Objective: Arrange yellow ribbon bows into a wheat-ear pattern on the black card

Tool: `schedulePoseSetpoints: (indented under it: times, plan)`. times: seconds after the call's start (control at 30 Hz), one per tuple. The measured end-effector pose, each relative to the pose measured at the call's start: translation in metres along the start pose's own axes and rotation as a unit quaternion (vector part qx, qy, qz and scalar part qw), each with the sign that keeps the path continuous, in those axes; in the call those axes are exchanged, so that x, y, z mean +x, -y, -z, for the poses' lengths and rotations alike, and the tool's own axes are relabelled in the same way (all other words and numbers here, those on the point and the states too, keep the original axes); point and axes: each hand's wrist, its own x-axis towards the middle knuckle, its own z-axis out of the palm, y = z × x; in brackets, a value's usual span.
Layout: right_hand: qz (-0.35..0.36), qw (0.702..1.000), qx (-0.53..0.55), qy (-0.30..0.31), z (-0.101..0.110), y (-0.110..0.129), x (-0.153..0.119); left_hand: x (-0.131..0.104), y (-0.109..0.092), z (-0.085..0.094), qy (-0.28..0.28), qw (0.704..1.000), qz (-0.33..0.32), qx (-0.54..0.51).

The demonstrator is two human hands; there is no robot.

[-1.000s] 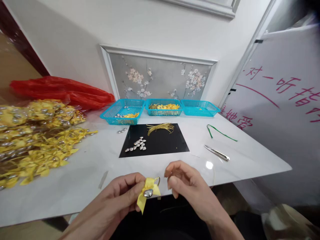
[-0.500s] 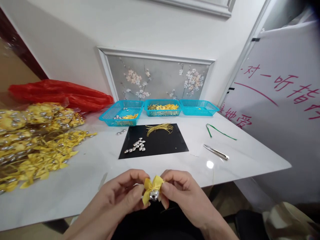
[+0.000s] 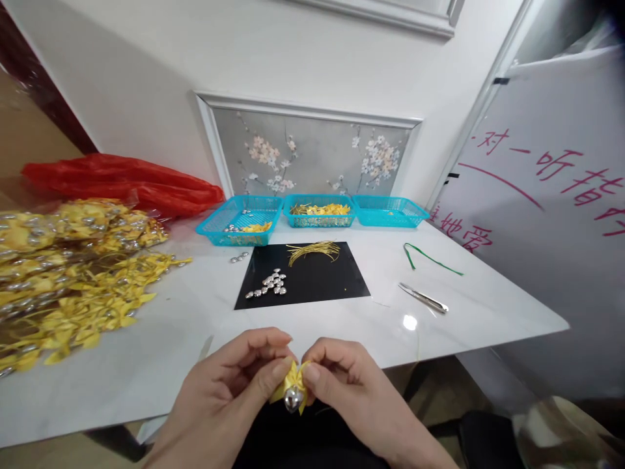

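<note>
Between my two hands, near the table's front edge, is a yellow ribbon bow (image 3: 293, 376) with a silver bell (image 3: 293, 398) hanging at its lower side. My left hand (image 3: 234, 384) pinches the bow's left part between thumb and fingers. On the other side, my right hand (image 3: 349, 381) pinches its right part. The fingertips cover much of the ribbon. Beyond the hands lies a black mat (image 3: 317, 280), with silver bells (image 3: 273, 283) on its left and a bundle of gold cords (image 3: 315, 249) at its back edge.
Three blue baskets (image 3: 239, 238) (image 3: 319, 221) (image 3: 390, 221) stand along the wall. Yellow bows with bells (image 3: 97, 293) are heaped at left by a red bag (image 3: 122, 182). Snips (image 3: 424, 298) and a green cord (image 3: 434, 259) lie at right on the white table (image 3: 488, 319).
The bow and bell have moved slightly left and down. My right hand has come closer to my left, and the thumbs now cover more of the ribbon.
</note>
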Motion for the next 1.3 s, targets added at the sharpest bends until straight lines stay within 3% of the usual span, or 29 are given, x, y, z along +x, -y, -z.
schedulePoseSetpoints:
  times: [0.17, 0.3, 0.43, 0.6, 0.73, 1.0, 1.1, 1.17, 1.23, 1.3]
  plan:
    - [-0.001, 1.0, 0.023, -0.02, -0.001, -0.001, -0.002, -0.004, 0.002, 0.003, 0.023, 0.998, 0.031, -0.049]
    - [0.006, 1.0, 0.008, -0.028, 0.001, -0.001, -0.002, -0.009, -0.002, 0.003, -0.003, 0.99, 0.078, -0.121]
    - [0.009, 0.999, -0.002, -0.033, -0.001, -0.003, -0.001, -0.01, -0.004, 0.003, 0.026, 0.985, 0.112, -0.129]
    - [0.012, 0.998, -0.024, -0.05, -0.003, -0.007, -0.002, -0.011, -0.003, 0.003, -0.004, 0.982, 0.076, -0.171]
    - [0.026, 0.997, -0.051, -0.046, -0.002, -0.009, -0.002, -0.012, -0.003, 0.002, -0.015, 0.991, 0.055, -0.125]
    - [0.134, 0.961, -0.217, -0.103, -0.009, 0.003, 0.001, -0.011, -0.001, -0.005, -0.052, 0.995, 0.015, -0.086]
    - [0.101, 0.984, -0.121, -0.078, -0.014, 0.002, 0.005, -0.012, 0.004, -0.007, 0.02, 0.98, 0.077, -0.184]
    - [0.059, 0.997, 0.013, -0.04, -0.016, -0.002, 0.008, -0.013, 0.009, -0.008, 0.073, 0.941, 0.155, -0.293]
    - [0.03, 0.991, 0.126, -0.013, -0.017, -0.006, 0.011, -0.014, 0.014, -0.008, 0.085, 0.9, 0.217, -0.369]
    - [0.02, 0.984, 0.175, -0.014, -0.017, -0.008, 0.012, -0.015, 0.016, -0.009, 0.079, 0.887, 0.235, -0.389]
